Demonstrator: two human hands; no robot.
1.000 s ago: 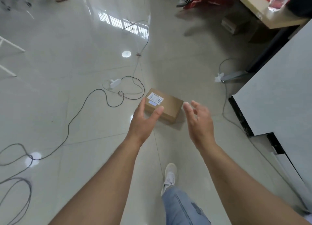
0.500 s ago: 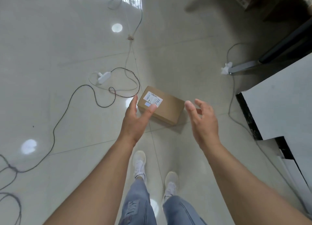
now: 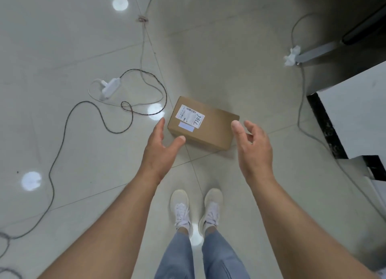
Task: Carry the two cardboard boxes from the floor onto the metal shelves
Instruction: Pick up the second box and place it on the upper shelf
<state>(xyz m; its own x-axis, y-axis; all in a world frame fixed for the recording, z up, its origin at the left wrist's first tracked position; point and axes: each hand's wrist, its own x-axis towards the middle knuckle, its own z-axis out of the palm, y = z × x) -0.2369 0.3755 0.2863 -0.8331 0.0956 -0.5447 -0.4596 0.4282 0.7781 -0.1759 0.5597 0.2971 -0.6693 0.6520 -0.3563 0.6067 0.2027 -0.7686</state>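
I see cardboard box [image 3: 203, 124] flat on floor [image 3: 62, 38], dead ahead at 12 o'clock of my shoes [image 3: 196, 207]. Long axis runs 10 to 4. Left hand [image 3: 160, 147] spread, thumb at near-left corner; right hand [image 3: 253, 147] spread, beside right end. Both equally near, neither gripping yet. Cable [image 3: 87, 115] loops at 9 o'clock.

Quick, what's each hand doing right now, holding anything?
Left hand: open, empty, at the left end of the cardboard box on the floor.
Right hand: open, empty, at the box's right end.
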